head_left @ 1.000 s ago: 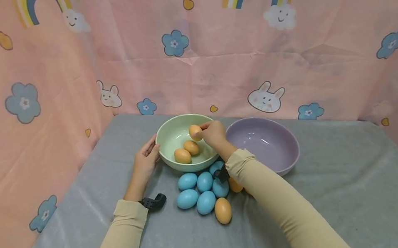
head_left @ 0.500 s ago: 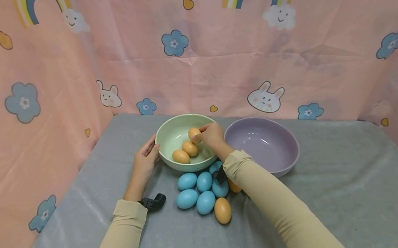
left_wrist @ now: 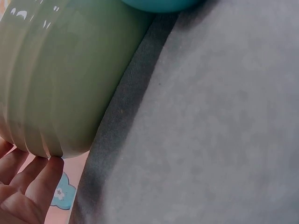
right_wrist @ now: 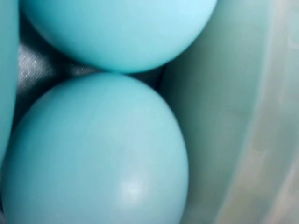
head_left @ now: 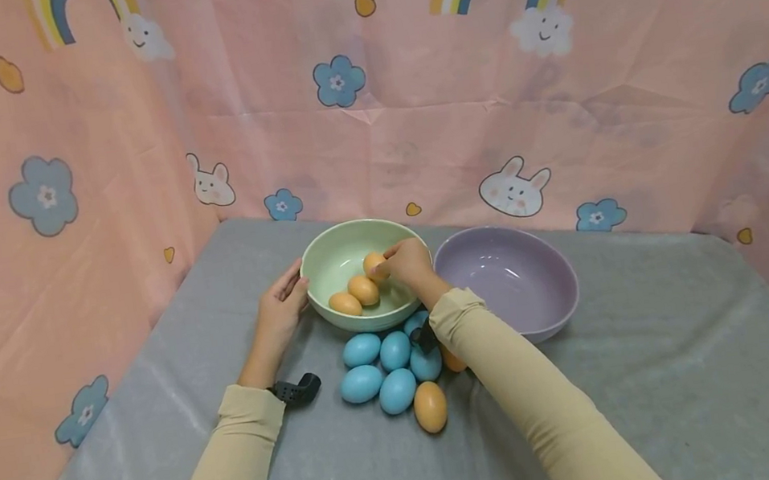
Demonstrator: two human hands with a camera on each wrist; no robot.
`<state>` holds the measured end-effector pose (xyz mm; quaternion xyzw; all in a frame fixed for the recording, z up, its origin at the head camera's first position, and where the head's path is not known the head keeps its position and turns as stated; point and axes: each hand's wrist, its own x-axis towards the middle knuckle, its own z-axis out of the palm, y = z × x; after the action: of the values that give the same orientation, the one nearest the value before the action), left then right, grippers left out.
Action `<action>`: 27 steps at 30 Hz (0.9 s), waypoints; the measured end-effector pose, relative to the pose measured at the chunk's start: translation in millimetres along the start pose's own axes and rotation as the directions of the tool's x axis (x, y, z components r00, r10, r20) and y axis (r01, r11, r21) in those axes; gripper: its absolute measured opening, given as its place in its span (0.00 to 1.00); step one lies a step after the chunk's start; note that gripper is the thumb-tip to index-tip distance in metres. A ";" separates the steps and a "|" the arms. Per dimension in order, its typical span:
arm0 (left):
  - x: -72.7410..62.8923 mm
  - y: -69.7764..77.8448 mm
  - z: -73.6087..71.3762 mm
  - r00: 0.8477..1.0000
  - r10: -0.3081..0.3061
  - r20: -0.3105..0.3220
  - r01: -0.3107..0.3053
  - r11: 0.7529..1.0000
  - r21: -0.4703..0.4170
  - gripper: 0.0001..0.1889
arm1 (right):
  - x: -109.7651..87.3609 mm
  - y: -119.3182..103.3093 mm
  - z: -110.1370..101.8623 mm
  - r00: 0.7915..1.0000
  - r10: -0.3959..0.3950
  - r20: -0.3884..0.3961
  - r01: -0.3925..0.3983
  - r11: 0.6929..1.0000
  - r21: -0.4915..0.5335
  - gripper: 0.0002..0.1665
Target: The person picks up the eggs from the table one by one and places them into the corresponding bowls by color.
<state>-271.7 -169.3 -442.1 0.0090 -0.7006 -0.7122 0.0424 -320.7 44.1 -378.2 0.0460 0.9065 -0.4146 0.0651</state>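
In the head view a pale green bowl (head_left: 326,267) stands near the back of the table. My left hand (head_left: 279,312) is at its left side. In the left wrist view that hand's fingers (left_wrist: 43,179) lie fairly straight, fingertips against the bowl's outer wall. Inside the bowl my right hand (head_left: 408,265) pinches an orange egg (head_left: 371,263) between thumb and fingers. Two other orange eggs (head_left: 363,290) lie in a row beside it. In front of the bowl several blue eggs (head_left: 398,391) sit close together; the right wrist view shows blue eggs (right_wrist: 96,154) large and near.
A purple bowl (head_left: 532,285) stands to the right of the green one, partly behind my right wrist. One orange egg (head_left: 430,408) lies at the front of the blue group; another orange egg (head_left: 453,360) is half hidden by my sleeve. Patterned pink cloth (head_left: 408,139) hangs behind the table.
My right hand has moved slightly down and left inside the green bowl with the orange egg. The two orange eggs there have shifted a little to the left. My left hand has stayed put.
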 end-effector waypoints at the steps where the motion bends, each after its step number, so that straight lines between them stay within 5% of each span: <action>1: 0.1 -0.1 -0.3 1.000 0.003 -0.001 -0.003 1.000 0.001 0.26 | 0.5 -0.3 0.1 1.000 0.001 0.004 -0.001 1.000 -0.004 0.25; 27: -0.8 1.4 -0.6 1.000 -0.005 0.006 0.005 1.000 0.019 0.27 | 3.5 -0.5 3.7 0.999 0.008 0.049 0.001 0.982 -0.188 0.24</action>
<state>-270.8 -169.8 -440.8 0.0090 -0.7075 -0.7056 0.0385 -324.0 41.0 -380.8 0.0309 0.9397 -0.3280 0.0922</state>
